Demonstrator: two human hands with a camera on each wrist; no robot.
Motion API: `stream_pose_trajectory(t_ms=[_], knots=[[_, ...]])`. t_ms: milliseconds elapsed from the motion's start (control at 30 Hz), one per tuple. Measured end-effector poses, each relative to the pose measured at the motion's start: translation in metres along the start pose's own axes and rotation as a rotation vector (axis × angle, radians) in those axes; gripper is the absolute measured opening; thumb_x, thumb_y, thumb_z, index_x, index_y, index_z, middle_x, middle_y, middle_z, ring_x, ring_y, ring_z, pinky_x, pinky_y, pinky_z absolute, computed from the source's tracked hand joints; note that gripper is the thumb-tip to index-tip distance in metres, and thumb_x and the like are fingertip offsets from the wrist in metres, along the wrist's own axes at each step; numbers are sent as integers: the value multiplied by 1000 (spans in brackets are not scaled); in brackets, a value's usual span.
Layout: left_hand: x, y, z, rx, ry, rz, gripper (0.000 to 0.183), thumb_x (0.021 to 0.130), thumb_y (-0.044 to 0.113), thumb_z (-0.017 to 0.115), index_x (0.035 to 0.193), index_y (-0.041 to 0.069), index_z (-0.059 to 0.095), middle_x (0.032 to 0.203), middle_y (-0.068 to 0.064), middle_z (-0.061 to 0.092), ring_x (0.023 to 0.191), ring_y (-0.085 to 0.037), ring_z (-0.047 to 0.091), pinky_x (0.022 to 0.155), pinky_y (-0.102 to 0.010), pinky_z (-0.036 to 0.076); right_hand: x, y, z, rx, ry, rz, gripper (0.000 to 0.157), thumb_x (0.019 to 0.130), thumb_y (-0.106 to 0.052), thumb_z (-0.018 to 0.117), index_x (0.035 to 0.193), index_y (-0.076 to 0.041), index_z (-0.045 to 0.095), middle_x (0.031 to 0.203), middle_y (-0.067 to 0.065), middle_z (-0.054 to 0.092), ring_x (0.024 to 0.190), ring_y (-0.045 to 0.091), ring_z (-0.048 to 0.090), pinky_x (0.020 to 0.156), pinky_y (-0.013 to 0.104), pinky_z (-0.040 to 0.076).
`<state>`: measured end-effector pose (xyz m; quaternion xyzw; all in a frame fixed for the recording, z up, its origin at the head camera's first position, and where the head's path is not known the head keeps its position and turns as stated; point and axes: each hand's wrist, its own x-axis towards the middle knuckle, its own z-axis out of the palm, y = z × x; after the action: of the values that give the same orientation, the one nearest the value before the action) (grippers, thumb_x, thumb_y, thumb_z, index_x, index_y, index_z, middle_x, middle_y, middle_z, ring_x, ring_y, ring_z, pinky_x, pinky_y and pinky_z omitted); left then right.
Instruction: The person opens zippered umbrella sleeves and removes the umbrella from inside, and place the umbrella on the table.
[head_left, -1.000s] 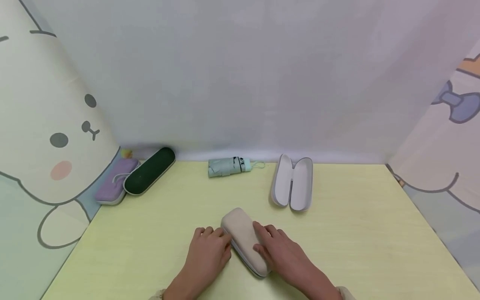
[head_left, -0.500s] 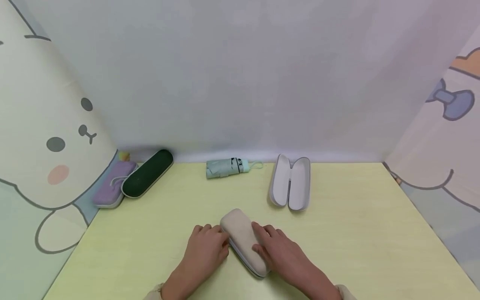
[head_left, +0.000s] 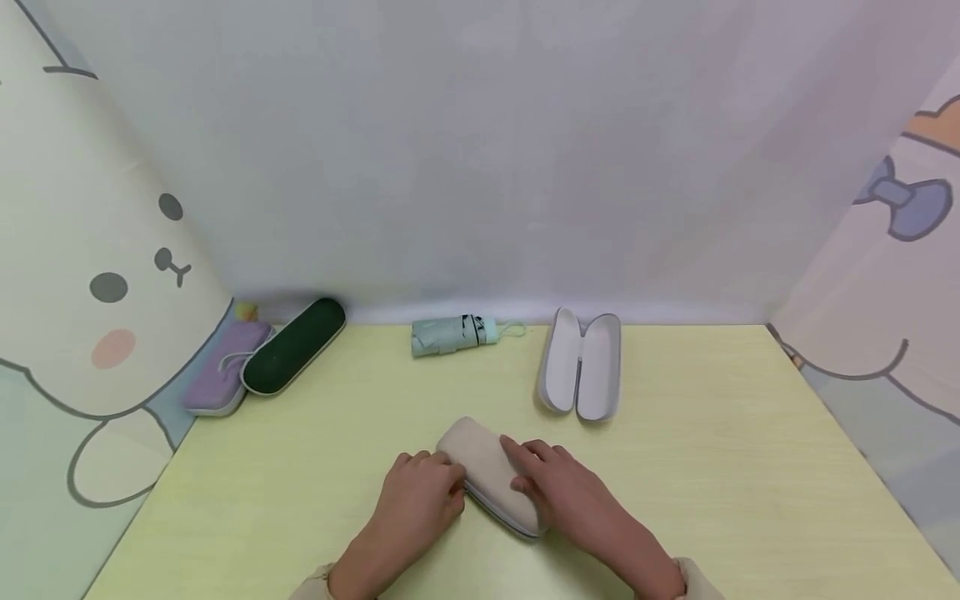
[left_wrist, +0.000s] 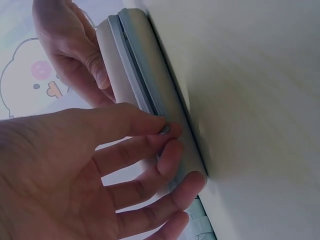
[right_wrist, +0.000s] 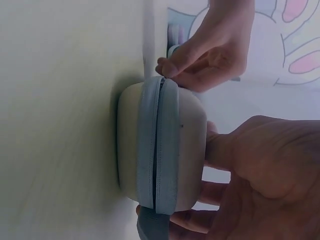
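A beige zip-up glasses case (head_left: 483, 467) with a grey zip band lies slanted on the table between the hands. My left hand (head_left: 420, 500) is at its left side; in the left wrist view its thumb and index finger pinch a small zip pull (left_wrist: 164, 129) on the seam. My right hand (head_left: 566, 500) holds the case from the right, thumb on top and fingers along the far side. The right wrist view shows the near end of the case, with a narrow dark line along the zip seam (right_wrist: 157, 145) and a grey tab below the right fingers.
Behind the case, a folded light-blue umbrella (head_left: 450, 335) lies near the back edge. An opened white case (head_left: 581, 367) is to its right. At the back left, a dark green case (head_left: 295, 347) leans against a purple case (head_left: 228, 367).
The beige case has turned slightly, its near end shifting right and away from me. Both hands keep their hold with only small shifts.
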<state>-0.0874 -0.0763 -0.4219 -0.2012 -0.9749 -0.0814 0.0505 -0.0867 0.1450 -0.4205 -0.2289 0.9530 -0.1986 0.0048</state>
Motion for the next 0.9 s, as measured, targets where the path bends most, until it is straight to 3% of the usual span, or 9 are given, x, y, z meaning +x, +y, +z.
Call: stream_pose_trajectory(t_ms=[200, 467, 700, 900], knots=[[6, 1, 5, -6, 6, -19, 23, 77, 21, 75, 63, 25, 58, 63, 11, 48, 57, -10, 43, 59, -27, 28, 12, 11, -3, 18, -9, -21, 49, 95, -30, 61, 143, -27, 52, 122, -2, 64, 98, 20, 61, 72, 33, 50], [17, 4, 12, 11, 41, -34, 24, 75, 17, 71, 60, 22, 54, 61, 7, 51, 54, -11, 47, 55, -28, 30, 18, 20, -1, -30, 67, -53, 46, 91, -33, 66, 136, -34, 58, 118, -3, 64, 95, 18, 61, 76, 34, 51], [18, 0, 12, -16, 53, -42, 26, 74, 16, 71, 60, 23, 50, 64, 10, 51, 53, -8, 40, 54, -26, 27, 11, 16, -5, -57, -29, -64, 65, 87, -48, 68, 145, -28, 47, 124, 0, 60, 100, 17, 56, 87, 38, 47], [19, -5, 9, -28, 77, -30, 29, 74, 15, 70, 60, 24, 47, 62, 12, 46, 52, -7, 36, 54, -25, 25, 12, 15, -7, -11, -52, -50, 70, 85, -48, 71, 147, -25, 46, 128, 0, 57, 102, 18, 53, 88, 39, 47]])
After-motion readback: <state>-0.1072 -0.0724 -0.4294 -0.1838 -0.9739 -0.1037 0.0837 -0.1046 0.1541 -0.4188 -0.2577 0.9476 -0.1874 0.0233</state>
